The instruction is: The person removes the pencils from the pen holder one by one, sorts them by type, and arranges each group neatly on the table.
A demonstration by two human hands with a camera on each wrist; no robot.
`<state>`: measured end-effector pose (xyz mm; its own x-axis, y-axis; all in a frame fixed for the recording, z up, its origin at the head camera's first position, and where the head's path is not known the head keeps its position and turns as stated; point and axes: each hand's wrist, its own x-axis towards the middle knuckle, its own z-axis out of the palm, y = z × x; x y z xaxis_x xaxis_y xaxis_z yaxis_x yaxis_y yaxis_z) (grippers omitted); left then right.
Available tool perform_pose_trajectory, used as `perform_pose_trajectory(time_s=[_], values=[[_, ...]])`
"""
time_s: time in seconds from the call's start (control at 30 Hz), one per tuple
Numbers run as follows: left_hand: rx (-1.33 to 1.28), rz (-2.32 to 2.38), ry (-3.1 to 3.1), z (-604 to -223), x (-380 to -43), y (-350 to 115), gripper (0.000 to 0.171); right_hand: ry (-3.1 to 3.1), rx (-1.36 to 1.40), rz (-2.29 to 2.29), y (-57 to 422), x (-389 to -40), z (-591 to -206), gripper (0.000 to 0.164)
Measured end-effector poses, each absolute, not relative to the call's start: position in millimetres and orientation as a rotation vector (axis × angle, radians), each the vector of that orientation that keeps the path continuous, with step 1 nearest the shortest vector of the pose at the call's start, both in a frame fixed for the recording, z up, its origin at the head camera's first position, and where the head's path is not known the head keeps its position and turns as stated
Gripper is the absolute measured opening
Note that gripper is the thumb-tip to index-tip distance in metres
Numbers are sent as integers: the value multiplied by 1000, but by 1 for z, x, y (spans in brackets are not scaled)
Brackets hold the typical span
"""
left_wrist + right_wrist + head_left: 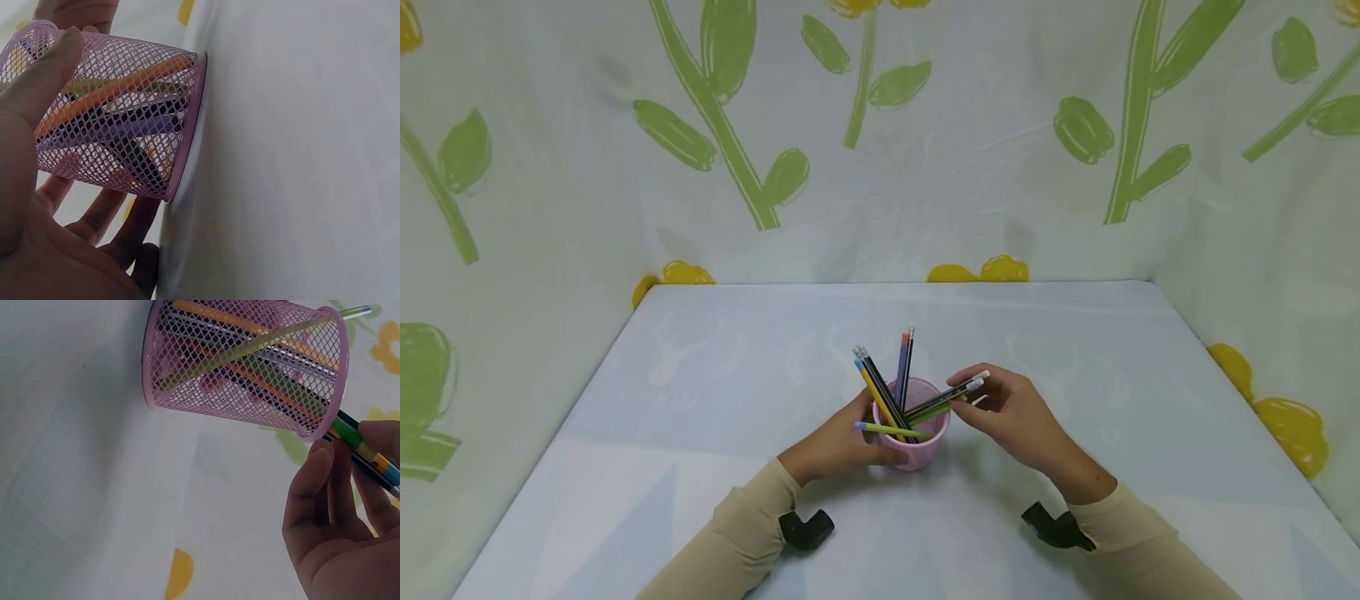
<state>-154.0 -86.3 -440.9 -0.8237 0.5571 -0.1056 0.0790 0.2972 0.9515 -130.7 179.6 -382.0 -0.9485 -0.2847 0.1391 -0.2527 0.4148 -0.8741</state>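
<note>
A pink mesh pencil cup [919,457] stands upright on the table, holding several pencils [886,392]. My left hand [842,440] grips the cup from its left side; in the left wrist view the thumb lies along the mesh [134,112] and the fingers spread round it. At the cup's right rim, my right hand [1018,417] pinches a few dark and green pencils [350,432] near their upper ends. Their lower parts are still inside the cup. A yellow-green pencil [891,431] leans out over the left rim.
The pale table [737,358] has faint patterns and extends on both sides of the cup. Light walls [955,167] with green leaf and yellow flower prints rise behind and at the sides. A black strap piece shows at each sleeve cuff.
</note>
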Motion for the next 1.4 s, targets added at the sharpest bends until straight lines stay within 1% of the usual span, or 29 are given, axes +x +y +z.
perform_pose_trajectory(time_s=[0.33,0.63,0.77,0.93,1.2,1.4], values=[[591,1517,2171,-441,-155,-86,96,2595,-477,-1610,178,-131,-384,30],[604,1507,2172,-441,-155,-86,100,2552,-372,-1629,178,-135,-386,39],[613,1516,2182,-443,-155,-86,97,2524,-336,-1652,178,-135,-388,35],[600,1512,2195,-443,-154,-86,93,2536,-384,-1677,177,-134,-389,25],[573,1507,2183,-442,-153,-87,95,2568,-367,-1649,174,-132,-391,26],[572,1504,2175,-442,-154,-85,93,2595,-336,-1627,173,-132,-391,30]])
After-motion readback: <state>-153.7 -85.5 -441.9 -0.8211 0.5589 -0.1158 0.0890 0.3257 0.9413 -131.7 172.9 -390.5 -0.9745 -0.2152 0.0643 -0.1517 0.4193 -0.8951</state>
